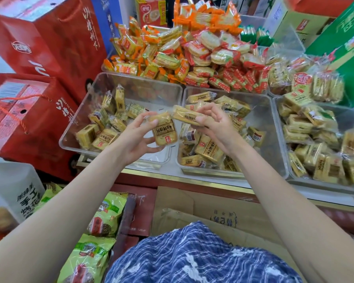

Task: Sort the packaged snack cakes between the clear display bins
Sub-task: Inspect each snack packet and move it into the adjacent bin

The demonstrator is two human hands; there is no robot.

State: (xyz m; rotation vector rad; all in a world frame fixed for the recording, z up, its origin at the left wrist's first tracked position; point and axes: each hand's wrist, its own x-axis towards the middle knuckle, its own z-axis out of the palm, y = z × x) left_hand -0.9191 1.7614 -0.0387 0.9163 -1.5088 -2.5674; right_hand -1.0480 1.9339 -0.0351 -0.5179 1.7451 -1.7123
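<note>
My left hand (137,137) grips a yellow packaged snack cake (164,129), held upright above the gap between two clear bins. My right hand (214,123) pinches a second yellow snack cake (185,115) that lies flat, just above the middle bin. The left clear bin (74,127) holds several yellow cakes along its left side. The middle clear bin (274,139) is well filled with the same yellow cakes. A right clear bin (280,123) is piled with similar yellow packets.
Behind the bins lie heaps of orange packets (151,52) and red packets (229,64). Red gift boxes (29,111) stand at the left, a green carton (341,35) at the back right. Cardboard boxes (192,209) and green bags (90,256) sit below the counter.
</note>
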